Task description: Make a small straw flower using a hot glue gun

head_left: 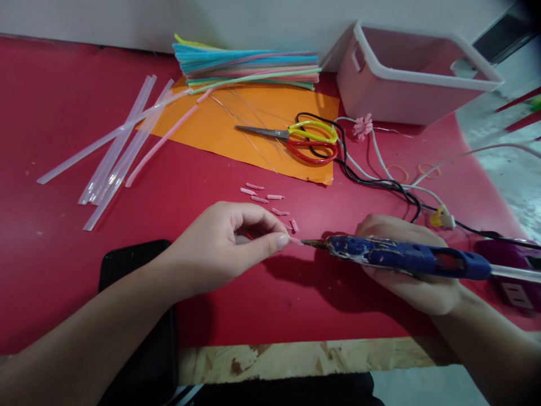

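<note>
Between the thumb and fingertips of my left hand (pixel 228 248) is a short pink pipe cleaner piece (pixel 295 241). My right hand (pixel 409 282) is wrapped round a blue hot glue gun (pixel 389 256), its nozzle pointing left at the end of that piece. The tip looks to be touching it or very close; I cannot tell which. A clear glue stick (pixel 513 273) sticks out of the gun's back end. Several more short pink pieces (pixel 259 199) lie on the red table surface (pixel 236 316) just beyond my left hand.
Scissors (pixel 310 138) and thin wires lie on orange paper (pixel 190 132). Behind is a bundle of coloured pipe cleaners (pixel 249 62); clear glue sticks (pixel 114 146) lie left. A pink bin (pixel 389 96), tangled cables (pixel 359 177), a purple power strip (pixel 515 282) and a black phone (pixel 143 349) flank my hands.
</note>
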Demonstrator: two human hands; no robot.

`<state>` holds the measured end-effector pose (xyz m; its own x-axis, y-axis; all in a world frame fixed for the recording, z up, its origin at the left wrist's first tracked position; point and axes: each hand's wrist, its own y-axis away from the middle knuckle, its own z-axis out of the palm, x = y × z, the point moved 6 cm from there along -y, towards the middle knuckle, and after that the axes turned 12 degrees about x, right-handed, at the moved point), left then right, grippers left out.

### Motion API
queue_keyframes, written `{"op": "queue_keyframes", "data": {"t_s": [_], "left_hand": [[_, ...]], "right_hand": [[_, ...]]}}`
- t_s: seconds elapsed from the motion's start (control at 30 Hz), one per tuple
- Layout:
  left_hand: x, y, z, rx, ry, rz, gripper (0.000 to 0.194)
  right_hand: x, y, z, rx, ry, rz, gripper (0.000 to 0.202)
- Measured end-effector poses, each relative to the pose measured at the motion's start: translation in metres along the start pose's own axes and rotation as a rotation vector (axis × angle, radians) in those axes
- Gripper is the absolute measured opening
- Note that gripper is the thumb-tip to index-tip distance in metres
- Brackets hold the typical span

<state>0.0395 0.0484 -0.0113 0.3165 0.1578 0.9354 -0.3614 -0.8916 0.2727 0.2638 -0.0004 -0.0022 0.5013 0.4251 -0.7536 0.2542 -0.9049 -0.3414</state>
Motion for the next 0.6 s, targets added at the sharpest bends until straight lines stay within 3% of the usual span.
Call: {"op": "queue_keyframes", "data": {"t_s": [0.6], "left_hand": [[-0.0005,-0.0009,-0.0011,0.021,-0.020,0.026,0.013]], "right_hand": [[0.0016,0.0014,0.0011,-0.031,-0.034,-0.016,0.008]]}}
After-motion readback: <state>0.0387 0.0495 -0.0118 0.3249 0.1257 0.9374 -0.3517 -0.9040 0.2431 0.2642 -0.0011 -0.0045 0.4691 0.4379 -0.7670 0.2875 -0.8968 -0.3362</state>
